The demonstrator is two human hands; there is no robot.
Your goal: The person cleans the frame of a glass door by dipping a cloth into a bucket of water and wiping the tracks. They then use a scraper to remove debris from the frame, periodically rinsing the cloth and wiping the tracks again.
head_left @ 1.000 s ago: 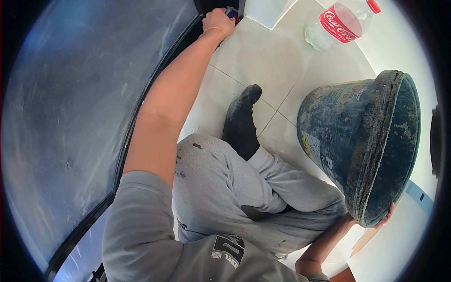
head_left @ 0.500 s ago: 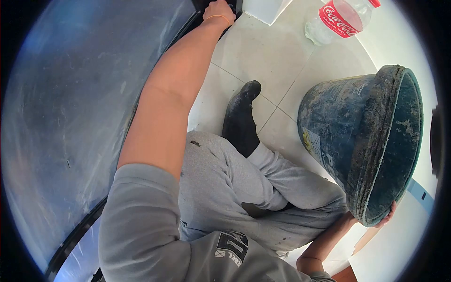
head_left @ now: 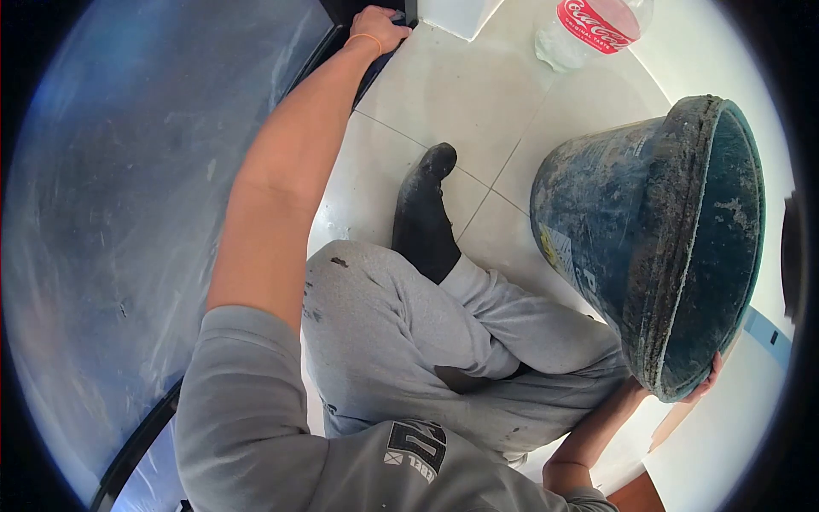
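My left hand (head_left: 380,31) is at the top, closed at the black frame edge; a bit of something dark bluish shows by its fingertips, too small to name. An orange band circles that wrist. At the lower right, my right hand (head_left: 706,386) grips the lower rim of a dirty dark green bucket (head_left: 610,213). The bucket lies tilted on its side, its open mouth facing right, with dried material crusted around the rim.
A large scuffed dark glossy panel (head_left: 145,196) fills the left side. A Coca-Cola bottle (head_left: 589,30) is at the top right on the tiled floor (head_left: 461,85). My black-shod foot (head_left: 424,213) and grey-trousered legs lie between the panel and bucket.
My left hand has shifted slightly left and down in view, and the bluish bit now shows by its fingers. Bottle, foot and bucket also appear a little further left; my right hand still holds the rim.
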